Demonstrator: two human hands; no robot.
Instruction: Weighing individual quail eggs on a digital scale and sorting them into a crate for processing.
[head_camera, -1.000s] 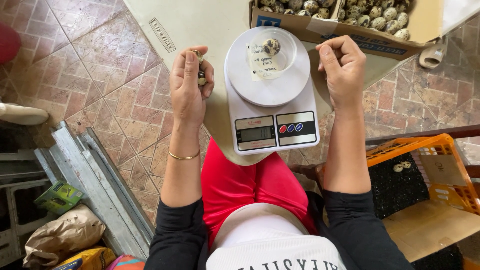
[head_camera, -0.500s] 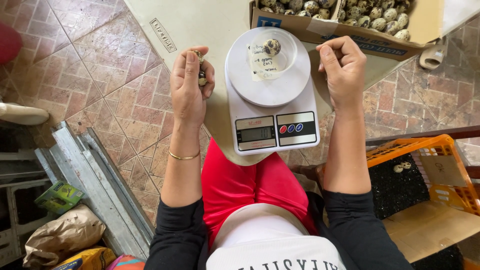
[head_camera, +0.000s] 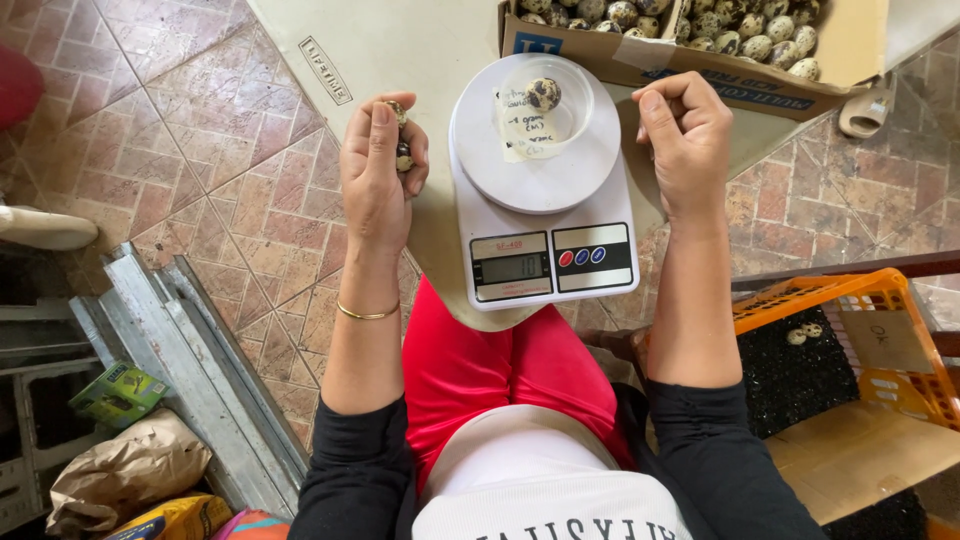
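Note:
A white kitchen scale (head_camera: 545, 215) lies on a pale board across my lap. One speckled quail egg (head_camera: 543, 94) rests in a clear dish on its round white platter. My left hand (head_camera: 378, 170) hovers left of the scale, fingers closed around a few speckled eggs (head_camera: 402, 152). My right hand (head_camera: 683, 140) is curled loosely at the scale's right side; whether it holds anything is hidden by the fingers. A cardboard box of several speckled eggs (head_camera: 700, 25) sits behind the scale.
An orange plastic crate (head_camera: 880, 345) at my right holds dark padding, two small eggs (head_camera: 803, 333) and cardboard. Metal rails (head_camera: 190, 360), a green carton (head_camera: 118, 390) and bags lie at the lower left on the tiled floor. A sandal (head_camera: 868, 110) lies by the box.

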